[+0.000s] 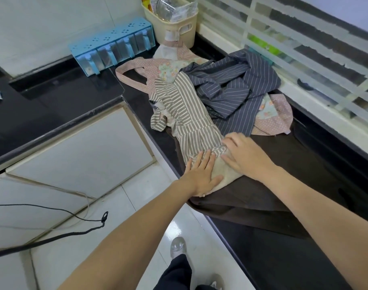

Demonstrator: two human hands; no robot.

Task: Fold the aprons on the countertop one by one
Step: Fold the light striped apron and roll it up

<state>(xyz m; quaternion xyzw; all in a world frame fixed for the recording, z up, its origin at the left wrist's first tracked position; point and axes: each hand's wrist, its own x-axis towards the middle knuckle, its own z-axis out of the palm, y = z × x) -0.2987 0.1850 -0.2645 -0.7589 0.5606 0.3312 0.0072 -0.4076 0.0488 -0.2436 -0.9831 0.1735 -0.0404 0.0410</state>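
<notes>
Both hands lie flat on the beige striped apron [189, 124] at the near end of the heap; left hand [202, 174] with fingers straight, pressing the cloth down at the front edge of the black counter [273, 258]; right hand [246, 155] likewise spread, fingers slightly bent, gripping nothing. The apron rests partly on a dark brown cloth [252, 201], possibly another apron; the view does not settle it. Behind lie a navy pinstriped apron [239, 88] and a pink dotted apron [137, 69], tangled together. Judgement: the fabric is light, limp and crease-prone; straps will trail; best taken by pinching hem corners, then smoothed flat before each fold.
</notes>
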